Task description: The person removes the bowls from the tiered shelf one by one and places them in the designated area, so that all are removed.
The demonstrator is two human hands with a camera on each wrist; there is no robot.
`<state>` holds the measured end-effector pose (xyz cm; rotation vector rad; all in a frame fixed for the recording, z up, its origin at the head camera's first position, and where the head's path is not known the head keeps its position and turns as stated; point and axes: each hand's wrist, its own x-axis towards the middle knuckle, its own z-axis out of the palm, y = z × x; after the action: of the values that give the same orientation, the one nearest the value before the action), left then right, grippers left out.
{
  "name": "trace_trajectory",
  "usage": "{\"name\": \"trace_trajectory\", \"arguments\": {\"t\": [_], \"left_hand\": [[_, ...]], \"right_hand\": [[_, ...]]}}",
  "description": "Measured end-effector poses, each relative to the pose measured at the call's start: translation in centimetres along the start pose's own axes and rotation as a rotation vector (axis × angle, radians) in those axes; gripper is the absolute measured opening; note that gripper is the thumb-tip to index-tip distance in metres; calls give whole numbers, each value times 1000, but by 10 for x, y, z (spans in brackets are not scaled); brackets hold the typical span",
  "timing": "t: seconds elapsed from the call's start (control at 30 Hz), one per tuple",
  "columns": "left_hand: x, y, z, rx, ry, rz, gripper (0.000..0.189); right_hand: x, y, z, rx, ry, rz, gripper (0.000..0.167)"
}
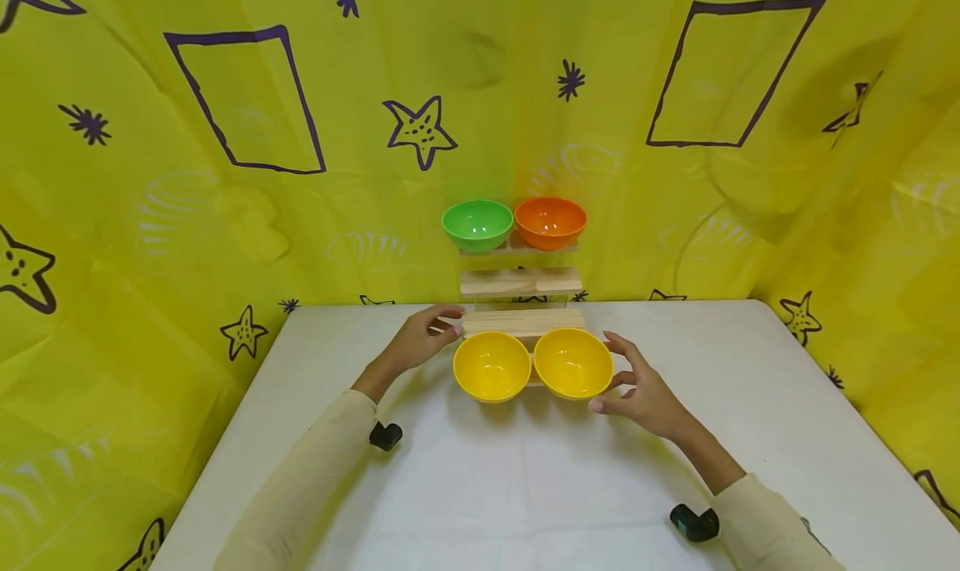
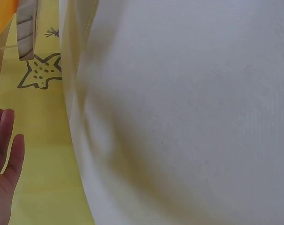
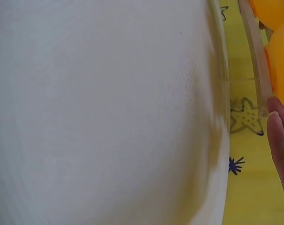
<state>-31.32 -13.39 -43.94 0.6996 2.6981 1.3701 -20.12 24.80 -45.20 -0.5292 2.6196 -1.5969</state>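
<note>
Two yellow bowls sit side by side on the lowest step of a tiered wooden rack [image 1: 521, 321]: a left yellow bowl [image 1: 491, 367] and a right yellow bowl [image 1: 573, 364]. My right hand [image 1: 645, 394] is spread at the right bowl's outer side, thumb low and forefinger near the rim; in the right wrist view its fingertips [image 3: 273, 114] are right at the orange-looking bowl wall [image 3: 280, 65]. At the rack's left end is my left hand [image 1: 422, 338], fingers and thumb apart beside the second step. On the top step stand a green bowl [image 1: 477, 225] and an orange bowl [image 1: 551, 222].
The rack stands at the back of a white-covered table [image 1: 480, 488]. Right behind it hangs a yellow patterned sheet [image 1: 495, 71], which also rises along both sides. The third step [image 1: 521, 282] of the rack is bare wood. Dark wrist devices [image 1: 694, 523] hang by both sleeves.
</note>
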Motion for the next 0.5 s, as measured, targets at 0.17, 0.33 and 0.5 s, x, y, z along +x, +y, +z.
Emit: {"name": "trace_trajectory", "arguments": {"t": [0.17,0.33,0.5], "left_hand": [[-1,-1,2,-12,-8,6,41],[0,-2,4,-23,-9,14,42],[1,-3,5,-35,-16,16,41]], "right_hand": [[2,-2,3,17,1,21,103],[3,-2,7,31,7,32,104],[3,1,10,51,11,29,107]]}}
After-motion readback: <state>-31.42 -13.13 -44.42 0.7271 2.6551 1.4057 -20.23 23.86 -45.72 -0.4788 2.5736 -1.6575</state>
